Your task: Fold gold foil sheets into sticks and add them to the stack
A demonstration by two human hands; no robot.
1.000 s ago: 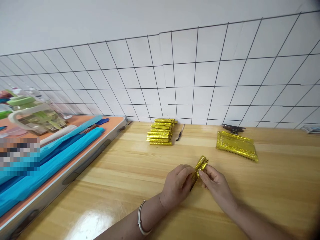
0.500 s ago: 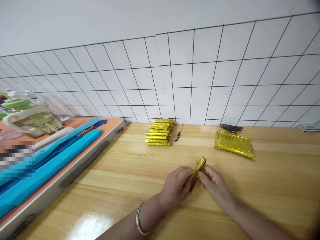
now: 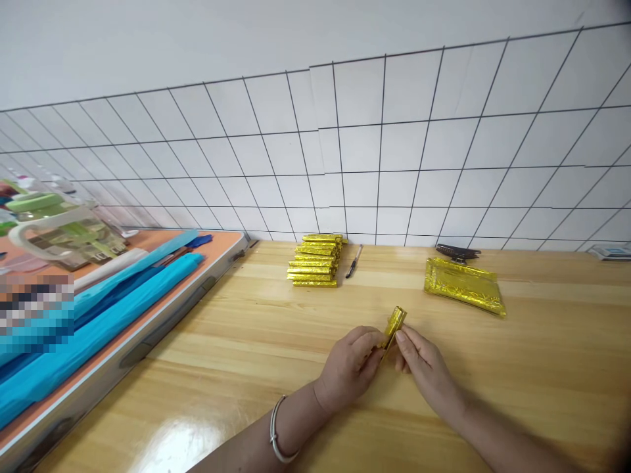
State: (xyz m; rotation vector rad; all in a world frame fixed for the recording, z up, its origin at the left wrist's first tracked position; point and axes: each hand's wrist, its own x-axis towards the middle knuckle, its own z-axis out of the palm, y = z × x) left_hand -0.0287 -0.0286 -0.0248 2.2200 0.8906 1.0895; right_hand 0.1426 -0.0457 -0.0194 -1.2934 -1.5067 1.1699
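Observation:
A shiny gold foil roll [image 3: 396,320] is held slantwise between my two hands above the wooden table. My left hand [image 3: 351,364], with a silver bangle on its wrist, grips the lower end, its fingers curled round it. My right hand [image 3: 422,355] pinches the right side with thumb and fingers, and part of the roll is hidden by the fingers. Farther back lies a pile of several similar gold foil rolls [image 3: 315,261]. To the right is a flat stack of gold foil sheets [image 3: 463,287].
A pen [image 3: 353,261] lies beside the pile. A black claw clip [image 3: 458,253] sits behind the foil stack. An orange-topped board [image 3: 217,244] at left carries blue rolled paper [image 3: 148,292] and a clear jug with a green lid [image 3: 39,203]. A white tiled wall stands behind.
My right thumb has shifted up and right along the foil roll. The lower end of the roll now shows less below my fingers. The things on the table stay put.

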